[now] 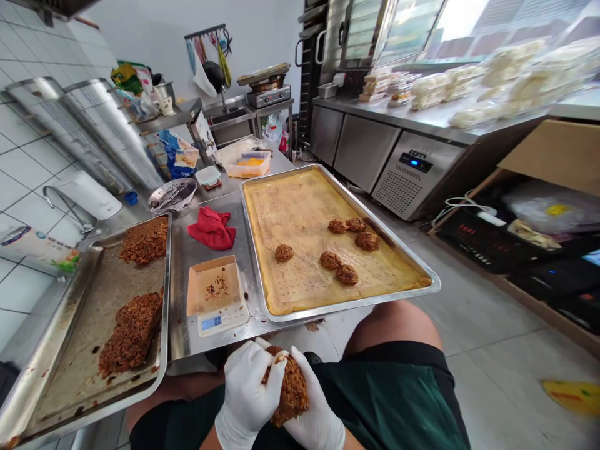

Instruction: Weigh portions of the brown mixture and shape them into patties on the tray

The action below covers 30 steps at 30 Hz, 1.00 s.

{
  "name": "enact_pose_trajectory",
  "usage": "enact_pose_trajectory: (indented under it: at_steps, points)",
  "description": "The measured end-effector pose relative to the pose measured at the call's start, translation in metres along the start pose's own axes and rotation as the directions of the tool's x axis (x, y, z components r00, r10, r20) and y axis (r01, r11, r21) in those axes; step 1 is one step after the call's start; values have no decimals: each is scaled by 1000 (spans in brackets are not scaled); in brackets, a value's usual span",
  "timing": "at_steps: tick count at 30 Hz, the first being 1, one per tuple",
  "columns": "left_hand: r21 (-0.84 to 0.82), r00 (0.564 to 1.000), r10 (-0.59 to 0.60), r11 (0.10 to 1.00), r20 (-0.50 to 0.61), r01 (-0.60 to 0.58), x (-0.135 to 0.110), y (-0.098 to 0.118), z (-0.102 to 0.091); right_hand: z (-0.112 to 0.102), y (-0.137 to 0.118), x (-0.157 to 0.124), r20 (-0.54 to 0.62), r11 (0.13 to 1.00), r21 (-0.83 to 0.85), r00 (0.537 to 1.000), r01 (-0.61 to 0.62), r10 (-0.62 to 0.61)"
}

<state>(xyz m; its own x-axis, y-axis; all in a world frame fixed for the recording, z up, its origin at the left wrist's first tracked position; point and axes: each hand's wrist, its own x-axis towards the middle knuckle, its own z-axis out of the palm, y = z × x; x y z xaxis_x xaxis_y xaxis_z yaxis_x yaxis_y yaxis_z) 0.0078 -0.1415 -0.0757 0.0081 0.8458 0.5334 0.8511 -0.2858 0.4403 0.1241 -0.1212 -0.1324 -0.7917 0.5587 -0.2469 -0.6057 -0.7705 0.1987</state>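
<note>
Low at the front, over my lap, both gloved hands grip one large reddish-brown lump of meat floss mixture (291, 395). My left hand (249, 386) wraps its upper left side, thumb laid across the top. My right hand (315, 400) cups it from the right and below. Just beyond my hands, a digital scale (225, 320) reading about 0.0 carries a brown paper tray (199, 289) with crumbs in it. Several brown balls (347, 274) lie on the lined tray (281, 312). Two big clumps (131, 334) of the same mixture sit on the left metal tray (70, 350).
A crumpled red cloth (212, 228) lies behind the scale. Farther back are a foil-covered dish (172, 195), a small lidded box (209, 177) and a plastic tub (247, 164) with orange contents. Packaged goods (431, 90) line the steel counter at right.
</note>
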Motion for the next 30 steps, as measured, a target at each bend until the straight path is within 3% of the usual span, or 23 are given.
enact_pose_trajectory:
  at_steps: [4, 7, 9, 11, 13, 17, 23, 26, 30]
  points:
    - [-1, 987, 151, 989, 53, -151, -3, 1, -5, -6, -6, -1, 20, 994, -45, 995, -100, 101]
    - [103, 999, -16, 995, 51, 11, -9, 1, -9, -10, -9, -2, 25, 991, -134, 1000, -5, 8]
    - [186, 986, -157, 972, 45, 147, -11, 1, -10, -10, -10, -2, 43, 976, -201, 996, 84, -77]
    - [221, 968, -234, 952, 87, 210, -12, 3, -9, -10, -9, -2, 53, 960, -246, 990, 137, -128]
    - [224, 959, -265, 945, 100, 238, -11, 4, -7, -9, -8, -2, 56, 952, -265, 988, 152, -142]
    - [164, 971, -240, 958, 16, 234, -10, 1, -4, -11, -6, -4, 73, 960, -251, 992, 121, -105]
    - [41, 952, -305, 952, 5, 305, -6, -6, -7, -19, -3, -5, 59, 980, -197, 997, -35, 48]
    - [-73, 959, -279, 959, -50, 275, -5, -6, -7, -18, -3, -6, 92, 983, -169, 992, -71, 87]
    - [-164, 987, -134, 979, -86, 118, -4, 2, -12, -11, -7, -7, 119, 984, -179, 992, -21, 43]
